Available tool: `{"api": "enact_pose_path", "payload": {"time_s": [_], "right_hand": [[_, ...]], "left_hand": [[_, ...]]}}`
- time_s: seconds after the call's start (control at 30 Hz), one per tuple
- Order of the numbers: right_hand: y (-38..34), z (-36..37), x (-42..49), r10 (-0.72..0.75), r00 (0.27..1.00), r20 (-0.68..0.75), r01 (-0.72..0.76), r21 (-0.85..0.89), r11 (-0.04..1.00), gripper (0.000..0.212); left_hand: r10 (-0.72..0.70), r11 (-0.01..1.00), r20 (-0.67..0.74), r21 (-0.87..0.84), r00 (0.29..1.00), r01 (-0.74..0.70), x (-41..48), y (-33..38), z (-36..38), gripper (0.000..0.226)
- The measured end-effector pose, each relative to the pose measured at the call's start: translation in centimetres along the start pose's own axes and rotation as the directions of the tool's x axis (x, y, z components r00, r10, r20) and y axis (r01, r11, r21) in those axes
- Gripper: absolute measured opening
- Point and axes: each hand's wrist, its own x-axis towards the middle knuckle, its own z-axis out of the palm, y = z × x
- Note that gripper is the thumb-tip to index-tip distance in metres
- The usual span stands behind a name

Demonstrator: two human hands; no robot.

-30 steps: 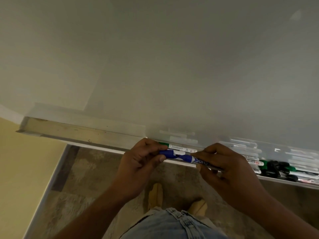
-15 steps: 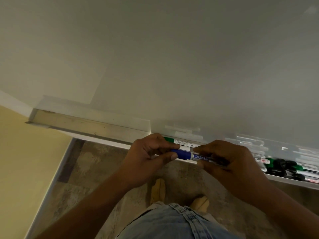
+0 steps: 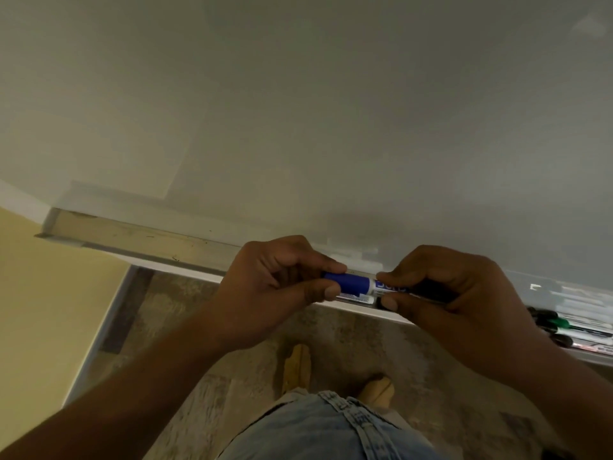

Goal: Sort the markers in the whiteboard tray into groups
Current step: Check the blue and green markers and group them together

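Observation:
A blue marker [image 3: 360, 283] lies crosswise just above the whiteboard tray [image 3: 139, 242]. My left hand [image 3: 275, 283] pinches its blue cap end between thumb and fingers. My right hand [image 3: 444, 293] grips the white labelled barrel, whose right end is hidden in the palm. Under the blue marker another marker [image 3: 356, 297] with a white barrel lies in the tray, mostly covered by my hands. At the right end of the tray sits a pile of several markers [image 3: 577, 328], green and black caps among them.
The whiteboard [image 3: 331, 111] fills the upper view. The left stretch of the tray is bare metal, ending at a yellow wall [image 3: 39, 310]. Below are the floor, my jeans and both feet [image 3: 298, 366].
Both hands have lifted the blue marker slightly and drawn closer together on it. The green-capped marker seen behind it earlier is now hidden.

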Motion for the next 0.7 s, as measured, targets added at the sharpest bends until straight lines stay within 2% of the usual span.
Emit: {"api": "enact_pose_path", "payload": {"time_s": [0.07,0.13,0.2,0.27,0.4,0.47,0.6,0.7], "right_hand": [[0.7,0.3,0.4,0.046,0.999,-0.001,-0.046,-0.021,0.999,0.025],[1.9,0.9,0.4,0.13,0.99,-0.049,-0.131,-0.005,0.991,0.025],[3.8,1.6,0.0,0.275,0.948,-0.158,-0.259,0.117,0.959,0.018],[6.0,2.6,-0.4,0.444,0.867,-0.226,-0.382,0.271,0.884,0.019],[8.8,5.3,-0.8,0.674,0.734,-0.086,-0.531,0.546,0.648,0.019],[9.4,6.5,-0.6,0.724,0.688,-0.051,-0.562,0.595,0.575,0.018],[10.2,7.7,-0.5,0.705,0.698,-0.126,-0.596,0.444,0.669,0.026],[10.9,8.4,-1.3,0.67,0.721,-0.174,-0.616,0.282,0.736,0.035]], "left_hand": [[0.021,0.997,-0.013,0.078,1.0,-0.02,0.5,-0.5,-0.5,0.023],[-0.007,0.998,-0.1,0.069,0.995,0.014,0.7,-1.7,-0.8,0.021],[-0.098,0.995,-0.215,-0.02,0.972,0.096,0.7,-3.4,-1.1,0.02],[-0.182,0.983,-0.286,-0.028,0.941,0.182,0.4,-5.7,-1.0,0.019],[-0.285,0.952,-0.354,-0.001,0.891,0.305,0.2,-9.9,-0.2,0.021],[-0.305,0.945,-0.373,-0.006,0.877,0.326,0.4,-11.6,0.4,0.023],[-0.338,0.933,-0.419,-0.029,0.843,0.36,0.9,-13.8,0.8,0.023],[-0.3,0.927,-0.498,0.049,0.814,0.372,1.4,-14.7,1.1,0.015]]}}
